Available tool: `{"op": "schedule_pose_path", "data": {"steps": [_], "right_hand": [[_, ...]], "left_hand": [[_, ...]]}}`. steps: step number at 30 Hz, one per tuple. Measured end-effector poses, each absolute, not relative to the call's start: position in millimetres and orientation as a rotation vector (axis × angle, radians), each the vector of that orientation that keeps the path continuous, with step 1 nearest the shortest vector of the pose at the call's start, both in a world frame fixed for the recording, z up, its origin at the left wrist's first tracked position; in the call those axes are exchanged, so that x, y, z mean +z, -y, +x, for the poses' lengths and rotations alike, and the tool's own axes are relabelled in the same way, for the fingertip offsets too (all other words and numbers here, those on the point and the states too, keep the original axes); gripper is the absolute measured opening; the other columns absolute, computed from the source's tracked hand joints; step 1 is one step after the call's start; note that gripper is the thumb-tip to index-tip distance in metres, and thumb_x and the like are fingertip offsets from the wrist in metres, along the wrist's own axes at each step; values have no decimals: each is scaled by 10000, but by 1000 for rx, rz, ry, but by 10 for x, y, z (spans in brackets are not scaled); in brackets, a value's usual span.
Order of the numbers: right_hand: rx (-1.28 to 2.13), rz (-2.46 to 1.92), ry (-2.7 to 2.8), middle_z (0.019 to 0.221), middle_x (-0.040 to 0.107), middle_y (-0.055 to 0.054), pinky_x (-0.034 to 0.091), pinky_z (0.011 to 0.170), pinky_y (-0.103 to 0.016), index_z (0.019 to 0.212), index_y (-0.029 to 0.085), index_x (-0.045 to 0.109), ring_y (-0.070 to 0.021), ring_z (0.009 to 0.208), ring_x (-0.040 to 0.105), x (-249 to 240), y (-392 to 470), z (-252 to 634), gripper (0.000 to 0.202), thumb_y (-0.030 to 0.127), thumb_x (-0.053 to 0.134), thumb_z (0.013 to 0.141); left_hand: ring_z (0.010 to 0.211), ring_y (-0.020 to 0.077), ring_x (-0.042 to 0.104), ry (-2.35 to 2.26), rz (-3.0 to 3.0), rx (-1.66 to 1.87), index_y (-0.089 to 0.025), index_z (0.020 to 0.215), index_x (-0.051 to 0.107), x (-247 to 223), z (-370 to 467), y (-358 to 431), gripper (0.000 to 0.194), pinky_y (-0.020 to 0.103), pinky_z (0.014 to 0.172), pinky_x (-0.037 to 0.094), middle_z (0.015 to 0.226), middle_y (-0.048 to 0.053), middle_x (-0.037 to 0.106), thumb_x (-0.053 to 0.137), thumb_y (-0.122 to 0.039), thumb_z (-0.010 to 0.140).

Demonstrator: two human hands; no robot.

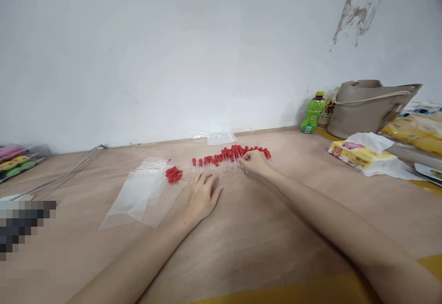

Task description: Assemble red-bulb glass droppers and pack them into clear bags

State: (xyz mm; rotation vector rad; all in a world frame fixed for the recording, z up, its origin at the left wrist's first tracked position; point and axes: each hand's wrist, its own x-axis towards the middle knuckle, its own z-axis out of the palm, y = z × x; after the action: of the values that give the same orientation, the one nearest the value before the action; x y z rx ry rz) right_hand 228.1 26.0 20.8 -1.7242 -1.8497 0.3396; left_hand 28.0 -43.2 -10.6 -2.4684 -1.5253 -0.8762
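While left hand (pixel 203 198) rests, grip wide, right hand (pixel 256 162), grip narrow, touches red-topped droppers (pixel 226 154)

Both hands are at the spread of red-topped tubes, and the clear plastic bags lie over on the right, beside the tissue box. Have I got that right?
Not quite: the head view shows the clear plastic bags on the left, near the left hand. Both hands are indeed at the red-topped tubes.
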Motion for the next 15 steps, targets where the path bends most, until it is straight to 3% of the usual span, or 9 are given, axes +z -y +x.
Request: {"op": "schedule_pose_path", "data": {"steps": [7,15], "right_hand": [[230,-1889,1752,734,651,-57,406,644,-284,660,203,654,-206,767,593,146,-519,2008,284,383,456,754],[156,-1899,1792,798,645,-58,396,694,-304,715,198,631,-210,826,583,74,-530,1940,275,407,457,754]], "left_hand": [[1125,350,365,1674,-2280,-620,-137,1174,480,-127,477,60,563,504,926,221,1215,164,478,455,-531,772],[1095,303,414,1493,-2446,-471,-184,1074,512,-47,366,-32,373,568,920,166,1107,128,569,385,-437,830]]}}
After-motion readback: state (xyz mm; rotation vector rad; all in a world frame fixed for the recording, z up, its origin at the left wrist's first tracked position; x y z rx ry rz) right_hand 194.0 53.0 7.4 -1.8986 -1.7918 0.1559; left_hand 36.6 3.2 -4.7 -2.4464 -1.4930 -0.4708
